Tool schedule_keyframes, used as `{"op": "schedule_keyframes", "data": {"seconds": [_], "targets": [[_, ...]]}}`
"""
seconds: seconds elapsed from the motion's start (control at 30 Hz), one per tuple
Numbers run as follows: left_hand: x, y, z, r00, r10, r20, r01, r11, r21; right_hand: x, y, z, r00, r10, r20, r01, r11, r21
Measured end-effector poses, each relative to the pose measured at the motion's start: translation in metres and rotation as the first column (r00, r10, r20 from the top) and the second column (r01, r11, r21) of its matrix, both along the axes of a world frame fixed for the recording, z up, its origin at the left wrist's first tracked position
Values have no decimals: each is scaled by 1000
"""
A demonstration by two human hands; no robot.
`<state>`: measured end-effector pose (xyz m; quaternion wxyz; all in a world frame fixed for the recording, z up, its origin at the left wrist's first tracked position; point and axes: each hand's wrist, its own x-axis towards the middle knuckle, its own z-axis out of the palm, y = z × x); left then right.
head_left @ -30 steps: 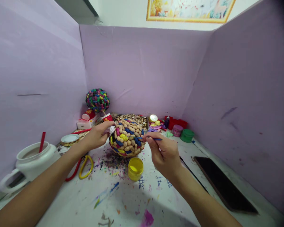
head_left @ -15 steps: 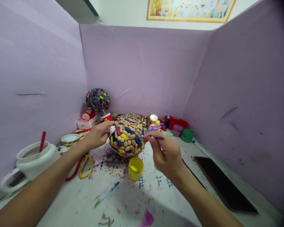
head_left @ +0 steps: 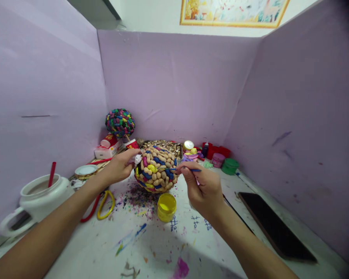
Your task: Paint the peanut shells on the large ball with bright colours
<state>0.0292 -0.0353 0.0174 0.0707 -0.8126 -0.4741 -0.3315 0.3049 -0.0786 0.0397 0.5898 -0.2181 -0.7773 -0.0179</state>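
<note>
A ball covered in peanuts [head_left: 157, 176], partly painted blue, yellow and pink, is held above the table in the middle. At its upper left, my left hand [head_left: 123, 164] is closed on a crumpled white tissue [head_left: 137, 159] pressed to the ball; its fingertips are partly hidden. From the right, my right hand [head_left: 202, 186] pinches a thin blue paintbrush [head_left: 193, 170], its tip at a yellow peanut on the ball's front. Just below the ball stands an open jar of yellow paint [head_left: 166, 207].
Left are a white mug [head_left: 46, 197] and yellow-and-red scissors handles [head_left: 106, 205]. Behind stand a painted ball [head_left: 120, 123] and a tray of peanuts [head_left: 168, 148]. Pink [head_left: 218, 160] and green [head_left: 230, 166] paint jars and a dark tablet [head_left: 276, 226] are right.
The paintbrush and my right fingers have shifted very slightly left. The ball and my left hand look the same.
</note>
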Motion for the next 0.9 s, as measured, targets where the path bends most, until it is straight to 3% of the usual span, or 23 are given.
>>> {"op": "schedule_keyframes", "data": {"seconds": [0.27,0.6,0.9], "targets": [[0,-1,0,1000,-9,3,9,1000,-7,2,2,0,999,-45,-2,45,999,-10],[-1,0,-1,1000,-16,8,16,1000,-16,0,-1,1,1000,-11,-8,11,1000,1],[0,-1,0,1000,8,3,-8,1000,-21,2,-1,2,997,-76,16,76,997,5]]}}
